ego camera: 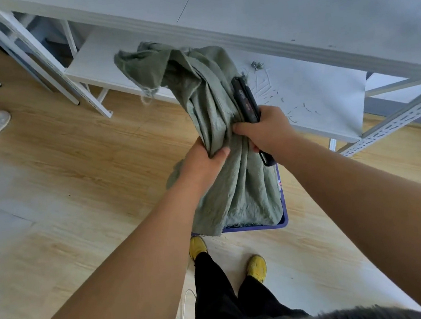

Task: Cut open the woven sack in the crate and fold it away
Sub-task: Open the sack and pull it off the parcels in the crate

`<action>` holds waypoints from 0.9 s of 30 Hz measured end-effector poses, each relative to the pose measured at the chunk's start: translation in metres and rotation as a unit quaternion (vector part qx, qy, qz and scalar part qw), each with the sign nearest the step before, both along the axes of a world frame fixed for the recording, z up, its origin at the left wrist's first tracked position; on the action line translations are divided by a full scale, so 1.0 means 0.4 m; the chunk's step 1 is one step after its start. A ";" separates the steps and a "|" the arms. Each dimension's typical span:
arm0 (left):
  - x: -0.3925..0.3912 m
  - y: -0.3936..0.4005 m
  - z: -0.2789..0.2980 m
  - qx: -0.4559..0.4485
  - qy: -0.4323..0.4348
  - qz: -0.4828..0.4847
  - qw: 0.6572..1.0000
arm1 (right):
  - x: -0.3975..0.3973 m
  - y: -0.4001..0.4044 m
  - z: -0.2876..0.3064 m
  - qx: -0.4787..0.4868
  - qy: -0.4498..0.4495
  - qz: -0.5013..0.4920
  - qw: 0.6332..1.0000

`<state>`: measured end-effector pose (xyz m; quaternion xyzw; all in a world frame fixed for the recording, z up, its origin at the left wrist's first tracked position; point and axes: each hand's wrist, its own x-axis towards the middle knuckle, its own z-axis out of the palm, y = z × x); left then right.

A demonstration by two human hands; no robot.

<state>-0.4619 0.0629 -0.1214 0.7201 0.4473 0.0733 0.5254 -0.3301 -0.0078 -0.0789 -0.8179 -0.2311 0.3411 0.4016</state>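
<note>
Both hands are up over the crate (284, 219) now, and the sack (216, 122) hangs between them, bunched into a loose rope of green weave. The left hand (204, 162) has its grip clenched round the gathered middle, thumb pressed across the front of the folds. Just beside it, on the far side of the bundle, the right hand (266, 130) is grasping a dark cutter (246, 101), whose front end points up and away along the cloth and whose tail pokes out below the fist. Whether a blade is out, I cannot tell.

Look at how that sack behaves: it droops, creases and flops over above the left grip, so it reads as soft and light, nothing inside it. The tail below the grips trails down onto the rim of the blue crate on the floor. The edges are frayed, with loose threads at the lower hem and at the upper corner, so it may shed and snag. The weave looks slick enough to slide through a loose fist.

For folding, I would say the bunched middle is the wrong place to hold; a corner or the hem edge in each grip would let it hang flat. Stray threads lie on the white shelf (314, 96) beyond the right grip, under the desk (318, 5).
</note>
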 end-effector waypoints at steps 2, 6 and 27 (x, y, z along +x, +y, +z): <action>0.017 0.010 0.024 0.036 -0.033 0.048 0.998 | 0.000 0.014 0.024 0.041 -0.010 -0.012 0.999; 0.034 0.022 0.062 0.083 -0.066 0.078 0.991 | 0.007 0.033 0.071 0.076 -0.039 -0.010 0.996; 0.053 0.041 0.130 0.027 -0.141 0.204 0.968 | -0.068 -0.003 -0.009 0.095 -0.067 -0.068 0.991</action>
